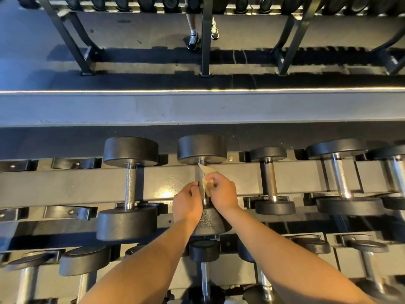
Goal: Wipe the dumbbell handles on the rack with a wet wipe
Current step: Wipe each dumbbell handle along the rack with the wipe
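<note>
Head view: a black dumbbell point(201, 150) is seen at the frame's centre, laid across the upper tier of the rack point(87, 185). Its knurled handle point(202, 190) is flanked by both hands. The handle is gripped from 9 o'clock by the curled fingers of the left hand point(187, 204). A pale wet wipe point(208, 172) is pinched by the right hand point(222, 191) and pressed against the handle at 3 o'clock, one corner sticking up towards 12 o'clock. Neighbouring dumbbells are racked at 9 o'clock point(130, 150) and 3 o'clock point(268, 154).
</note>
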`<state>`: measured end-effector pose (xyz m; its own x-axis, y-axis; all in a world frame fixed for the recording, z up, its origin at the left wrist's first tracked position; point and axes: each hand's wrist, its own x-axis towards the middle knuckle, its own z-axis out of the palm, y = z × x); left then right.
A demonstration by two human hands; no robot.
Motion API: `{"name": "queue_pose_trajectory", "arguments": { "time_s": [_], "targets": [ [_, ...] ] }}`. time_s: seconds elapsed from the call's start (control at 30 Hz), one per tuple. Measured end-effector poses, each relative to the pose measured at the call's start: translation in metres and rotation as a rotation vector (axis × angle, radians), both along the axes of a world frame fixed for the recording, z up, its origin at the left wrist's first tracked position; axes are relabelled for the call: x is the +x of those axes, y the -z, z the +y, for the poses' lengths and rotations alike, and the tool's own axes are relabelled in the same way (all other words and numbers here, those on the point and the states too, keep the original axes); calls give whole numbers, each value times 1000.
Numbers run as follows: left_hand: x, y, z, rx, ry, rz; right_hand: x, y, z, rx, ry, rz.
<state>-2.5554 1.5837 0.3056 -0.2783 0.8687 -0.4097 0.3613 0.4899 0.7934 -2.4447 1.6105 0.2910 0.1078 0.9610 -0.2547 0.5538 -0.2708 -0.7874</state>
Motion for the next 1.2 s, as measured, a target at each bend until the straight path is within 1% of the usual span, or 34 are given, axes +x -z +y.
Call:
{"name": "queue_pose_trajectory", "arguments": {
  "time_s": [0.1,0.2,0.4,0.53,0.67,0.73,0.9,1.03,1.2],
  "targets": [
    [0,-2,0,5,-7,-6,-4,-1,10,79,22,35],
    [0,-6,-1,16,-4,-11,-13,-3,23,88,14,65],
    [0,-3,-1,9,-9,-9,-2,-1,16,102,-53,-61],
    [1,-4,-1,5,-2,8,7,5,-8,97,-84,-48],
    [1,-5,-2,11,5,0,2,-5,4,149,-43,-16],
    [1,-6,-2,15,4,-13,-3,-8,14,159,-30,-45],
    [1,-5,-1,17,2,-2,-13,-3,21,126,-63,-94],
    [1,-4,-1,24,1,2,-11,-5,21,160,-115,-105],
    [1,-3,-1,22,-9,-5,7,-1,1,38,-190,-53]
  ]
}}
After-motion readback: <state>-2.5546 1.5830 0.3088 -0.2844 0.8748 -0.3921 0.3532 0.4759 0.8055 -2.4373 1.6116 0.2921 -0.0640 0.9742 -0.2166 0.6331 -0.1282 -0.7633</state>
